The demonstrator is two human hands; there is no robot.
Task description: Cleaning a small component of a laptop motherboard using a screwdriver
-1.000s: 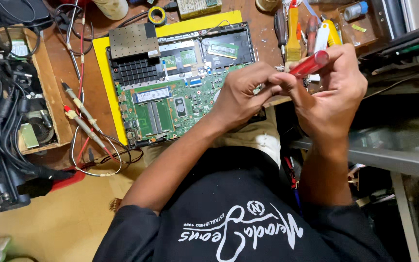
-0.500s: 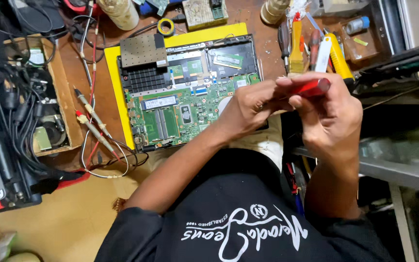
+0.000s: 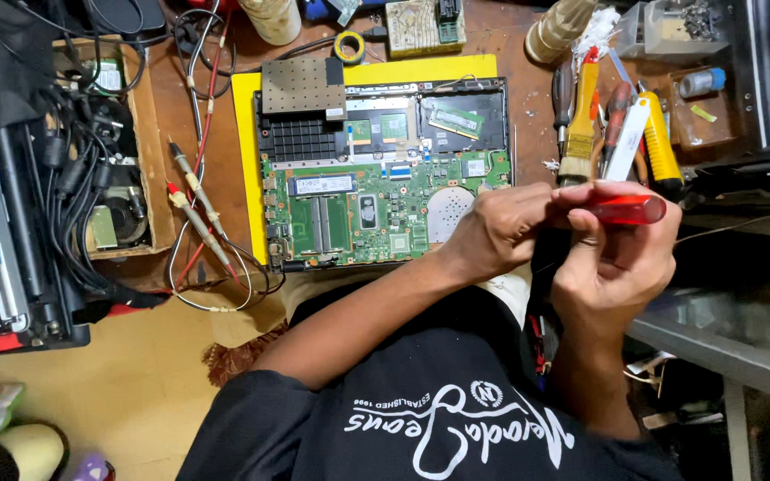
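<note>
Red and translucent, the screwdriver handle lies crosswise in the right hand, whose fingers curl over it and press it against the palm, just right of the opened laptop. The left hand meets it from the laptop's side, fingertips bunched together and pinching at the handle's near end; what they grip there is hidden by the fingers themselves. Both hands hover off the laptop's lower right corner, above the person's lap. The laptop rests on a yellow mat with its green circuit board exposed. Left of the laptop, two multimeter probes lie on the wooden bench among looped wires. Right of it, beyond the hands, stand a paintbrush and a yellow-handled tool. A roll of tape sits just above the mat.
</note>
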